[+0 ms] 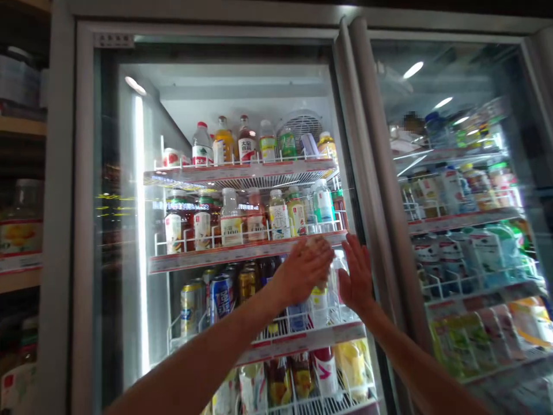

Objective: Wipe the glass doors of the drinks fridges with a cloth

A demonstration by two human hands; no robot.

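My left hand (302, 272) is curled over the top of a clear plastic bottle (319, 305) with a white label, on the third wire shelf (298, 343) of a glass-door drinks cooler. My right hand (356, 274) is raised flat, fingers spread, just right of that bottle, holding nothing. It is close to the metal door edge (345, 173), though glass glare hides whether it touches the door. Rows of bottled drinks (254, 216) stand on the shelf above, and drink cans (220, 300) sit to the left of my hands.
A second glass cooler door (458, 230) to the right shows more bottled drinks behind reflections. Bottles fill the top shelf (242, 173) and lowest visible shelf. Wooden shelves (21, 127) holding packaged goods stand to the left of the cooler.
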